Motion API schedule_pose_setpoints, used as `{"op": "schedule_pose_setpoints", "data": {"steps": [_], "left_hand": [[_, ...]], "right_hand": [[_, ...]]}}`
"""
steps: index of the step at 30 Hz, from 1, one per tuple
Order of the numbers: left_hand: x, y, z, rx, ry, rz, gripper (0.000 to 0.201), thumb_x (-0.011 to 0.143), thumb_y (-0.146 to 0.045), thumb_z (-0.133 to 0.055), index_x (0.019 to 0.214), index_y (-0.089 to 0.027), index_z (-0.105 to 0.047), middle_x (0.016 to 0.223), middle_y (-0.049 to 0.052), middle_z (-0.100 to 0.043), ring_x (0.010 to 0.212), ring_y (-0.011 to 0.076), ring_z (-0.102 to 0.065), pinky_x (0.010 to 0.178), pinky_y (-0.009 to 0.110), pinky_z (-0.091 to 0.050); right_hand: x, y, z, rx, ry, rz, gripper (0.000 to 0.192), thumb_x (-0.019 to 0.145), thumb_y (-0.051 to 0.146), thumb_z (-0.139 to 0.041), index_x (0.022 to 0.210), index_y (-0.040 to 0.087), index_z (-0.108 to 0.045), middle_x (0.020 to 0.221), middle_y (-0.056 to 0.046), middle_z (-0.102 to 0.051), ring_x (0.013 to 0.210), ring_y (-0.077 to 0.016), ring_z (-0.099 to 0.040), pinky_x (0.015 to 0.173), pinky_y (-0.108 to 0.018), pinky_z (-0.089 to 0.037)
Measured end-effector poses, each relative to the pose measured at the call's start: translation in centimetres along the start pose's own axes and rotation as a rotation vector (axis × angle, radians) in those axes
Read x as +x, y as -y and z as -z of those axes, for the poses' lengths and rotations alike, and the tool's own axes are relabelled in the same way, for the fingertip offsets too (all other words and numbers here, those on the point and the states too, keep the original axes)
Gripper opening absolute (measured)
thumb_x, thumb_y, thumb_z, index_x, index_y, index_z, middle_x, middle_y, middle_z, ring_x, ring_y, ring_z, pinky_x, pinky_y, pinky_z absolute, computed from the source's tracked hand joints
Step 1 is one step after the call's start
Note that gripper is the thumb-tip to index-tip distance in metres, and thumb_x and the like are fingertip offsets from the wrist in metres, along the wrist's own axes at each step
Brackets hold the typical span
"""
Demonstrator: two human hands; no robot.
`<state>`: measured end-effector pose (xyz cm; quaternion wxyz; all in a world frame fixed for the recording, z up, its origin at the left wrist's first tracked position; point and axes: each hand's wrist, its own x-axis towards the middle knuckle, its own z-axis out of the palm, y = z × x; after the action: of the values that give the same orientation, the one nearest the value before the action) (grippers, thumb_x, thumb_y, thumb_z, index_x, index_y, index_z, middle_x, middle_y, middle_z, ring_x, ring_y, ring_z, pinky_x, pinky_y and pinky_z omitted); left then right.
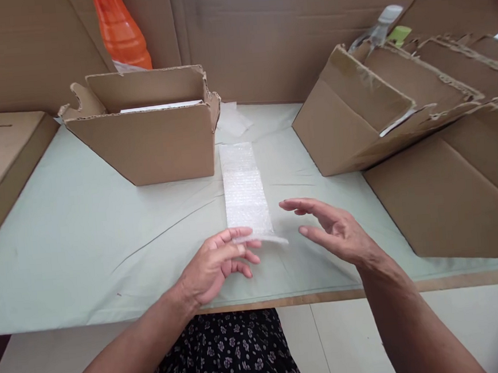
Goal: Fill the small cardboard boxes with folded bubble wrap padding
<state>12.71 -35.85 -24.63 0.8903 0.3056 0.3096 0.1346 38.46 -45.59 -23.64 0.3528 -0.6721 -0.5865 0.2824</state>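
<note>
A strip of clear bubble wrap (244, 190) lies lengthwise on the green cloth, running away from me. Its near end is folded up into a narrow edge. My left hand (222, 260) has that folded edge between its thumb and forefinger, while the other fingers are loosely spread. To the right of the strip, my right hand (332, 229) hovers with thumb and fingers apart, holding nothing and not touching the wrap.
A cardboard bin (163, 138) with something white inside stands at the left back, an orange bottle (122, 32) behind it. Several cardboard bins (451, 188) line the right. A flat cardboard box (5, 154) lies far left. Thin white sheets (231, 119) rest beyond the wrap.
</note>
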Motion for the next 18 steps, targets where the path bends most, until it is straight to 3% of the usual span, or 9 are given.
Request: {"op": "schedule_pose_setpoints", "data": {"steps": [3,5,7,10,13,15,18], "left_hand": [[1.6,-1.8,-0.1,-0.040,-0.052,-0.028,0.046,0.083,-0.020,-0.071,0.127,-0.010,-0.059,0.122,0.019,-0.069,0.089,0.0200,-0.070,0.064,0.027,-0.052],[2.5,-2.6,-0.2,-0.056,-0.076,-0.038,0.054,0.084,-0.018,-0.067,0.135,-0.009,-0.051,0.121,0.021,-0.069,0.088,0.0212,-0.072,0.062,0.026,-0.052],[3.3,-2.9,-0.1,-0.053,-0.073,-0.028,0.066,0.086,-0.018,-0.065,0.146,-0.010,-0.039,0.119,0.022,-0.070,0.086,0.0224,-0.074,0.060,0.026,-0.052],[4.0,-2.9,0.1,-0.010,-0.060,-0.027,0.083,0.087,-0.019,-0.064,0.157,-0.016,-0.021,0.119,0.021,-0.071,0.081,0.0221,-0.075,0.059,0.026,-0.052],[4.0,-2.6,0.3,0.066,-0.079,-0.052,0.092,0.086,-0.020,-0.065,0.161,-0.018,-0.012,0.126,0.022,-0.069,0.078,0.0212,-0.075,0.059,0.027,-0.051],[3.5,-2.4,0.4,0.171,-0.114,-0.118,0.091,0.085,-0.022,-0.067,0.161,-0.018,-0.016,0.128,0.021,-0.067,0.077,0.0197,-0.074,0.059,0.027,-0.051],[2.4,-2.0,0.8,0.484,-0.222,-0.315,0.067,0.086,-0.024,-0.067,0.148,-0.015,-0.045,0.125,0.016,-0.068,0.082,0.0175,-0.071,0.068,0.028,-0.054]], "right_hand": [[-0.7,1.1,-1.3,-0.052,-0.273,0.096,0.027,0.092,0.027,-0.062,0.118,0.028,-0.069,0.114,-0.004,-0.076,0.110,-0.0238,-0.070,0.098,-0.043,-0.055],[-0.8,1.9,-2.5,-0.132,-0.315,0.201,0.020,0.094,0.024,-0.060,0.111,0.027,-0.070,0.104,-0.003,-0.077,0.100,-0.0219,-0.071,0.092,-0.041,-0.055],[-0.7,2.1,-3.7,-0.235,-0.233,0.284,0.019,0.096,0.022,-0.057,0.110,0.026,-0.070,0.103,-0.004,-0.077,0.097,-0.0217,-0.071,0.089,-0.041,-0.053],[-0.3,1.4,-5.1,-0.427,-0.066,0.346,0.027,0.096,0.019,-0.054,0.118,0.024,-0.068,0.117,-0.007,-0.075,0.105,-0.0241,-0.068,0.090,-0.041,-0.050],[0.4,0.3,-6.0,-0.628,0.009,0.380,0.033,0.093,0.013,-0.052,0.122,0.019,-0.066,0.125,-0.011,-0.071,0.108,-0.0269,-0.064,0.086,-0.041,-0.046],[0.9,-0.2,-6.4,-0.719,0.013,0.405,0.030,0.095,0.012,-0.050,0.119,0.016,-0.068,0.123,-0.013,-0.071,0.104,-0.0268,-0.064,0.084,-0.040,-0.043],[1.6,-0.6,-6.8,-0.790,0.013,0.448,0.029,0.099,0.010,-0.044,0.110,0.017,-0.070,0.116,-0.010,-0.073,0.098,-0.0232,-0.063,0.084,-0.038,-0.040]]}}
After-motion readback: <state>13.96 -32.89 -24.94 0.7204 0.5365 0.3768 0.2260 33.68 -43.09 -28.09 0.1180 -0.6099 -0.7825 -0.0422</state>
